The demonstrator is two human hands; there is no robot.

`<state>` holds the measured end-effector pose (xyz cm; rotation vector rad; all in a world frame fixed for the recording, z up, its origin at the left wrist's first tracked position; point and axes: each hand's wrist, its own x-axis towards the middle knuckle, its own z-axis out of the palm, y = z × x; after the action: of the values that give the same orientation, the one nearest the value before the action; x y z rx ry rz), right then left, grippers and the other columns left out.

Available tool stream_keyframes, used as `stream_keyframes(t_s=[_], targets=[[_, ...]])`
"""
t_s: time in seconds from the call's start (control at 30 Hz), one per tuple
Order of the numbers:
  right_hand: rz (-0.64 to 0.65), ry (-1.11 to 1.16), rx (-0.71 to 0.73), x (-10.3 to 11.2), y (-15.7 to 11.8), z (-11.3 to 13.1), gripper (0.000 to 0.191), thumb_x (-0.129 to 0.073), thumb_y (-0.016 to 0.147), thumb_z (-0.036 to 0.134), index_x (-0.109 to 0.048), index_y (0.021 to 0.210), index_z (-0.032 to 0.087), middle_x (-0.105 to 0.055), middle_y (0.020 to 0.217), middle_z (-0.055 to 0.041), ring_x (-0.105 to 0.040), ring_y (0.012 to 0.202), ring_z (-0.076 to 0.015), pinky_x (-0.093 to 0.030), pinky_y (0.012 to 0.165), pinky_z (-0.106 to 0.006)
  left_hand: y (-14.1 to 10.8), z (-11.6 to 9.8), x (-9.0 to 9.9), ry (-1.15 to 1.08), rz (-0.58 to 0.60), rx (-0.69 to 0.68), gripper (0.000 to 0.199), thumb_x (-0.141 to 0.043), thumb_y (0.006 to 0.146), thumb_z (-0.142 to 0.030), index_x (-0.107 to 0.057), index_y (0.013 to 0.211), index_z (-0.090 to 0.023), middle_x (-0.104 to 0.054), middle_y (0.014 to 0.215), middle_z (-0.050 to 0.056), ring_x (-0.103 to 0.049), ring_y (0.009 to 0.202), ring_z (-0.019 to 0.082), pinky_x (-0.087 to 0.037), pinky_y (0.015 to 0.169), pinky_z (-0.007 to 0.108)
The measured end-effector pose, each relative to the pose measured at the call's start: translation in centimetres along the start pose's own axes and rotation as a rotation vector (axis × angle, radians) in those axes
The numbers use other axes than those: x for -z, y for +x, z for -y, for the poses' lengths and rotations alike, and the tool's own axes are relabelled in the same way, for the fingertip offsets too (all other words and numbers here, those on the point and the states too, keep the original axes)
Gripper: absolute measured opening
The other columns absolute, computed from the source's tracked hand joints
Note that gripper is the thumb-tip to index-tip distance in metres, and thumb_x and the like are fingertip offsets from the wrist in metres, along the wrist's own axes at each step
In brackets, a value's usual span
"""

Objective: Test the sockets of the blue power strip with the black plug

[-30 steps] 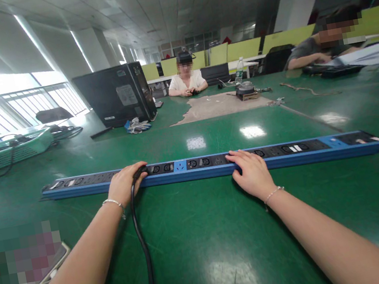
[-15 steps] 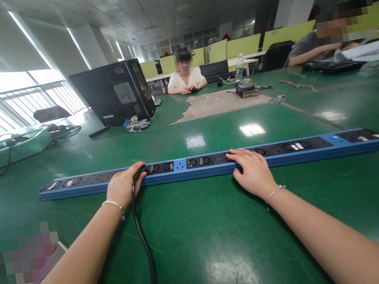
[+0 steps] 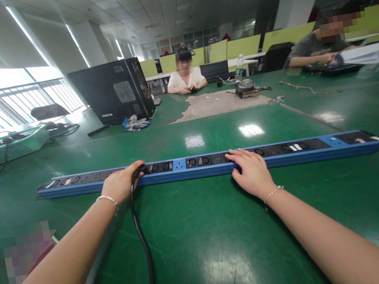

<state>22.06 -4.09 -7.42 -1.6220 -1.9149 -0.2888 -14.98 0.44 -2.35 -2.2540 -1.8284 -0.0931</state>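
An open-plan office, with yellow-green partitions (image 3: 242, 48), black chairs (image 3: 216, 72) and a panelled ceiling (image 3: 165, 4).

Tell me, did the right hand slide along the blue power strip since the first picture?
No, neither way: the right hand rests on the blue power strip at the same gap from the blue socket on its left.

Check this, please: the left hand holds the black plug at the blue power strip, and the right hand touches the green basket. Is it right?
What the right hand touches is wrong: the head view shows it on the blue power strip. The left hand does hold the black plug there.
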Motion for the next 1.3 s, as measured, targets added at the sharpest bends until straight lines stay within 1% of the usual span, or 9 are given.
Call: stream_keyframes(t_s=[0.1, 0.23, 0.4, 0.53, 0.7, 0.83, 1.03, 1.17, 1.3], targets=[[0.002, -0.002, -0.001, 0.0, 0.0, 0.1, 0.041, -0.047, 0.075, 0.016, -0.060, 0.113, 0.024, -0.057, 0.125, -0.0011, -0.046, 0.119, -0.0216, -0.031, 0.101, -0.043, -0.1, -0.1, 0.0, -0.034, -0.001, 0.020, 0.048, -0.024, 0.088, -0.053, -0.042, 0.128, -0.035, -0.070, 0.097, 0.004, -0.066, 0.081, 0.024, -0.046, 0.068, 0.032], [-0.010, 0.007, 0.003, -0.2, 0.0, 0.0, 0.041, -0.047, 0.075, 0.016, -0.060, 0.113, 0.024, -0.058, 0.124, -0.0008, -0.046, 0.119, -0.0215, -0.031, 0.101, -0.044, -0.1, 0.0, -0.4, -0.101, -0.057, -0.013, 0.047, -0.025, 0.088, -0.051, -0.045, 0.126, -0.031, -0.070, 0.096, 0.004, -0.066, 0.082, 0.023, -0.046, 0.071, 0.031], [-0.024, 0.021, -0.003, -0.3, 0.0, -0.1, 0.041, -0.048, 0.074, 0.016, -0.061, 0.111, 0.025, -0.058, 0.124, -0.0004, -0.047, 0.118, -0.0214, -0.031, 0.101, -0.044, 0.2, 0.5, -1.8, -0.233, -0.126, -0.042, 0.046, -0.031, 0.086, -0.050, -0.049, 0.121, -0.028, -0.069, 0.093, 0.003, -0.064, 0.081, 0.021, -0.046, 0.073, 0.029], [-0.022, 0.029, -0.007, -0.2, 0.0, -0.1, 0.041, -0.048, 0.073, 0.016, -0.061, 0.111, 0.025, -0.059, 0.124, -0.0002, -0.047, 0.118, -0.0212, -0.032, 0.101, -0.043, 0.4, 0.9, -2.6, -0.356, -0.189, -0.055, 0.044, -0.036, 0.085, -0.048, -0.053, 0.119, -0.025, -0.067, 0.099, 0.004, -0.063, 0.084, 0.022, -0.047, 0.078, 0.033], [-0.017, 0.031, -0.007, -0.1, 0.1, 0.0, 0.041, -0.048, 0.073, 0.015, -0.061, 0.111, 0.024, -0.058, 0.124, 0.0003, -0.047, 0.119, -0.0211, -0.032, 0.101, -0.043, 0.6, 1.3, -0.5, -0.597, -0.542, 0.089, 0.043, -0.041, 0.083, -0.043, -0.051, 0.118, -0.021, -0.063, 0.111, 0.006, -0.061, 0.094, 0.021, -0.047, 0.085, 0.035], [-0.013, 0.033, -0.012, -0.1, 0.0, 0.0, 0.042, -0.048, 0.073, 0.015, -0.061, 0.111, 0.024, -0.058, 0.124, -0.0001, -0.047, 0.119, -0.0212, -0.032, 0.102, -0.044, 0.9, -0.6, 1.3, -0.621, -0.435, -0.009, 0.041, -0.043, 0.083, -0.044, -0.052, 0.117, -0.022, -0.063, 0.111, 0.005, -0.061, 0.097, 0.021, -0.047, 0.087, 0.035], [-0.010, 0.043, -0.020, -0.1, 0.1, 0.0, 0.042, -0.048, 0.073, 0.016, -0.061, 0.111, 0.024, -0.058, 0.124, -0.0001, -0.046, 0.119, -0.0210, -0.031, 0.102, -0.043, 2.5, -5.7, 0.3, -0.616, -0.285, -0.253, 0.039, -0.042, 0.085, -0.040, -0.053, 0.117, -0.021, -0.063, 0.114, 0.007, -0.059, 0.102, 0.020, -0.044, 0.092, 0.035], [-0.002, 0.049, -0.016, -0.2, 0.0, -0.1, 0.042, -0.047, 0.073, 0.016, -0.061, 0.112, 0.024, -0.058, 0.125, 0.0002, -0.046, 0.119, -0.0205, -0.031, 0.102, -0.043, 3.2, -8.0, -0.3, -0.619, -0.189, -0.249, 0.038, -0.043, 0.085, -0.039, -0.053, 0.117, -0.022, -0.065, 0.112, 0.005, -0.061, 0.099, 0.020, -0.047, 0.088, 0.034], [-0.007, 0.061, -0.017, -0.2, 0.0, -0.1, 0.042, -0.047, 0.073, 0.015, -0.061, 0.112, 0.025, -0.058, 0.125, -0.0003, -0.046, 0.119, -0.0202, -0.031, 0.102, -0.043, 3.3, -8.8, -0.6, -0.578, -0.154, -0.210, 0.038, -0.043, 0.085, -0.039, -0.053, 0.118, -0.023, -0.065, 0.111, 0.005, -0.062, 0.097, 0.020, -0.048, 0.087, 0.034]])
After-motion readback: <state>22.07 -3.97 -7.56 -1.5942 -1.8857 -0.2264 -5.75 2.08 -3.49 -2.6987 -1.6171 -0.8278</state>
